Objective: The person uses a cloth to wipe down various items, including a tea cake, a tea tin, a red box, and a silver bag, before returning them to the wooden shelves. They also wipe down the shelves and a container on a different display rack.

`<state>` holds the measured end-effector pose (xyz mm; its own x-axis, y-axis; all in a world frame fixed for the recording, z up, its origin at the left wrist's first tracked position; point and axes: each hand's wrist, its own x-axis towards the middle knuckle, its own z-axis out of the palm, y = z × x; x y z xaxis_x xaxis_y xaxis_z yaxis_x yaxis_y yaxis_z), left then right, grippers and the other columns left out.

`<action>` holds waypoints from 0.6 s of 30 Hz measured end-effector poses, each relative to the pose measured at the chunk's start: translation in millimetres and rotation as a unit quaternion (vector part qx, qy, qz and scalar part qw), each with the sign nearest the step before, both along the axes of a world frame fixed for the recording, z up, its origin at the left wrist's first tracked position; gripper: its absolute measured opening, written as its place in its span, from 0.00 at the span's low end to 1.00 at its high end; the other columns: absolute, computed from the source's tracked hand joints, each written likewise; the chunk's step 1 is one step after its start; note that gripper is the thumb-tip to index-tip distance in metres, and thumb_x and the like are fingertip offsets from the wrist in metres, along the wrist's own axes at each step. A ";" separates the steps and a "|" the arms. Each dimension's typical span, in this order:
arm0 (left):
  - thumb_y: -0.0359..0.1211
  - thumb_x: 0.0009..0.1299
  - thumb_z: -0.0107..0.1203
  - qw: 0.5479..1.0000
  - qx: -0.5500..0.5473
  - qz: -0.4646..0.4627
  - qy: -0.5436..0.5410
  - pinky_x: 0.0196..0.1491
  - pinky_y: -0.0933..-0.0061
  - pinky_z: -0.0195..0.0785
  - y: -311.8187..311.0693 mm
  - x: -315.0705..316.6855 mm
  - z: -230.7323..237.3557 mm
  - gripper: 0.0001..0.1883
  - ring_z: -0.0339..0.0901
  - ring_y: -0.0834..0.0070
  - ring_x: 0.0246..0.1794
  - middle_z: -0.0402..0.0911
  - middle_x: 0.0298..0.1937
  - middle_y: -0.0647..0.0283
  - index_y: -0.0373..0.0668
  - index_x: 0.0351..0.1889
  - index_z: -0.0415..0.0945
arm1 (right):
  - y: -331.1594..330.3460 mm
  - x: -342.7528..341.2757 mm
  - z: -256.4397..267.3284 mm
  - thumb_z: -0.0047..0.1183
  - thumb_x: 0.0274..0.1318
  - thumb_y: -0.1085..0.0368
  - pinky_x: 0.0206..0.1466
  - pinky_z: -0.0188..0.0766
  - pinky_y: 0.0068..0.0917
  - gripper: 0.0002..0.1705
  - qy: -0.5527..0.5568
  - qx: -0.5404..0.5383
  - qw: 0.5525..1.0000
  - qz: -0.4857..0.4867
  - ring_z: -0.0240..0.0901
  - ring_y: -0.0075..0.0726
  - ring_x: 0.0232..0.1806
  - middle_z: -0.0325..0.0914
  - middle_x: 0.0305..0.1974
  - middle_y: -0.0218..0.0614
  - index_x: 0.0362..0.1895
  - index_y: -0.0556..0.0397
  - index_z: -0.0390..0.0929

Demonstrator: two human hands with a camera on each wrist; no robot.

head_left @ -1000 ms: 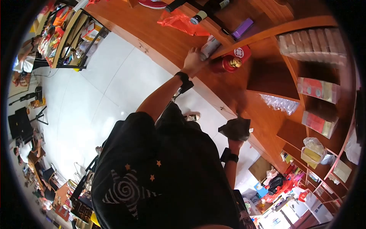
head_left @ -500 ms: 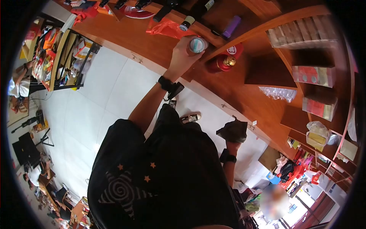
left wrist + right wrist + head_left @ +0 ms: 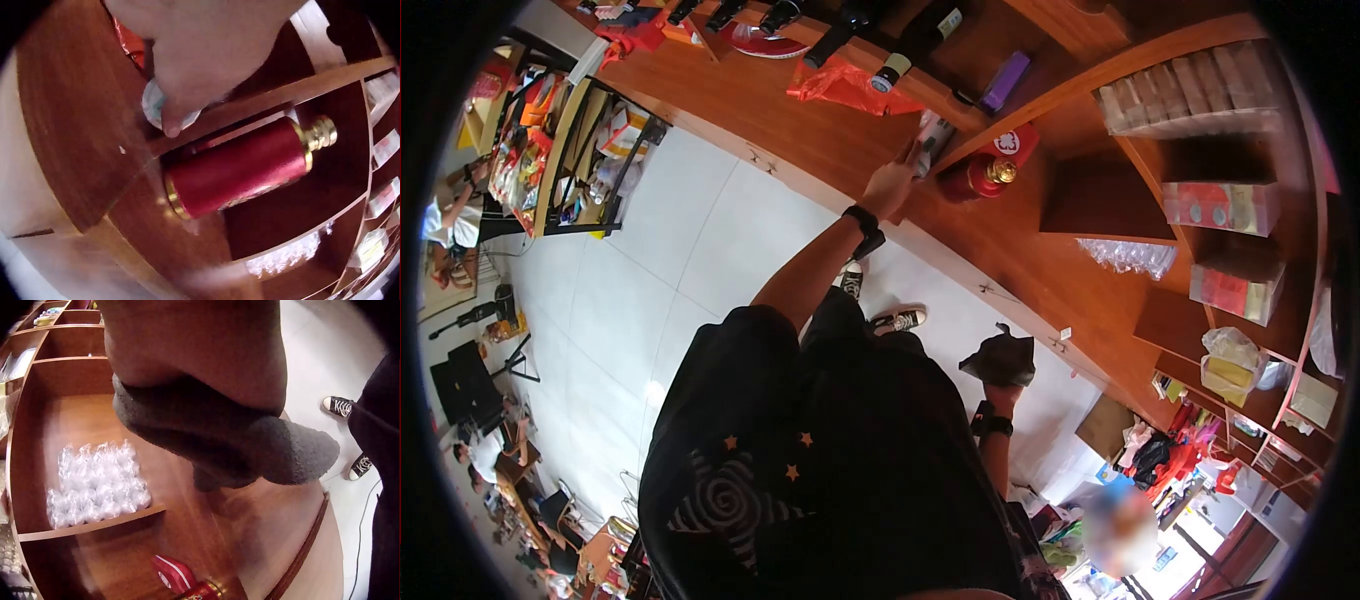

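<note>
My left hand is on a pale cylindrical can standing on the brown wooden shelf, beside a divider. In the left wrist view the thumb of the left hand lies over the can's round top; the other fingers are hidden. Just across the divider stands a red bottle with a gold cap. Off to the right, my right hand holds a dark grey cloth over the counter's edge. The right wrist view shows the cloth bunched across the right hand.
Dark bottles and a red plastic bag lie beyond the left hand. A purple box is behind the divider. Clear-wrapped items sit in a compartment. Small handles are on the cabinet front.
The can top that faced the camera half a second ago is turned away, with the can against the divider. The left hand has shifted right and lower; the right hand with the cloth has moved slightly left.
</note>
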<state>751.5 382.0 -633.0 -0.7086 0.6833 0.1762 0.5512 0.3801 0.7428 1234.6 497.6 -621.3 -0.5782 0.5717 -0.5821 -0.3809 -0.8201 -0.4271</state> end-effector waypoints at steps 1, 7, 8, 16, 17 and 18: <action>0.32 0.66 0.59 0.999 -0.035 -0.017 0.009 0.47 0.52 0.76 0.6 -3.6 -6.4 0.42 0.79 0.44 0.50 0.54 0.77 0.49 0.40 0.76 0.50 | 0.1 -0.9 2.1 0.46 0.67 0.46 0.66 0.67 0.53 0.24 -0.015 0.010 1.000 -0.009 0.72 0.49 0.58 0.78 0.54 0.39 0.56 0.48 0.76; 0.32 0.65 0.59 0.994 -0.068 -0.049 0.064 0.46 0.57 0.78 1.2 -19.0 3.1 0.42 0.81 0.48 0.48 0.59 0.75 0.52 0.40 0.76 0.50 | -7.1 -4.4 12.9 0.44 0.67 0.45 0.61 0.71 0.53 0.26 -0.059 0.007 0.997 -0.043 0.73 0.49 0.54 0.78 0.53 0.39 0.58 0.48 0.75; 0.32 0.65 0.59 0.994 -0.068 -0.049 0.067 0.46 0.57 0.78 3.6 -18.7 2.4 0.42 0.81 0.48 0.48 0.59 0.75 0.52 0.40 0.76 0.50 | -7.5 -5.1 12.0 0.45 0.67 0.44 0.60 0.71 0.53 0.27 -0.091 0.006 0.994 -0.061 0.74 0.50 0.54 0.79 0.52 0.39 0.58 0.49 0.75; 0.35 0.67 0.57 0.993 -0.079 -0.025 0.089 0.40 0.61 0.78 -18.4 13.3 213.9 0.08 0.84 0.60 0.36 0.85 0.36 0.57 0.41 0.40 0.80 | 2.9 -16.5 11.3 0.46 0.64 0.42 0.60 0.71 0.53 0.31 -0.001 -0.024 0.999 -0.043 0.74 0.51 0.54 0.79 0.52 0.42 0.58 0.52 0.74; 0.35 0.67 0.57 0.992 -0.081 -0.027 0.093 0.40 0.61 0.78 -15.4 7.0 232.6 0.08 0.84 0.60 0.36 0.85 0.36 0.57 0.41 0.40 0.80 | 1.9 -14.1 8.1 0.46 0.64 0.42 0.60 0.72 0.52 0.30 -0.067 -0.011 0.994 -0.087 0.74 0.51 0.54 0.79 0.52 0.43 0.57 0.53 0.75; 0.35 0.67 0.57 0.995 0.077 0.004 0.068 0.40 0.60 0.78 -7.3 -4.0 247.8 0.09 0.84 0.57 0.36 0.85 0.37 0.54 0.40 0.40 0.79 | 1.3 -16.4 6.4 0.46 0.64 0.42 0.60 0.72 0.52 0.30 -0.062 -0.012 0.994 -0.086 0.74 0.51 0.54 0.79 0.52 0.43 0.57 0.53 0.75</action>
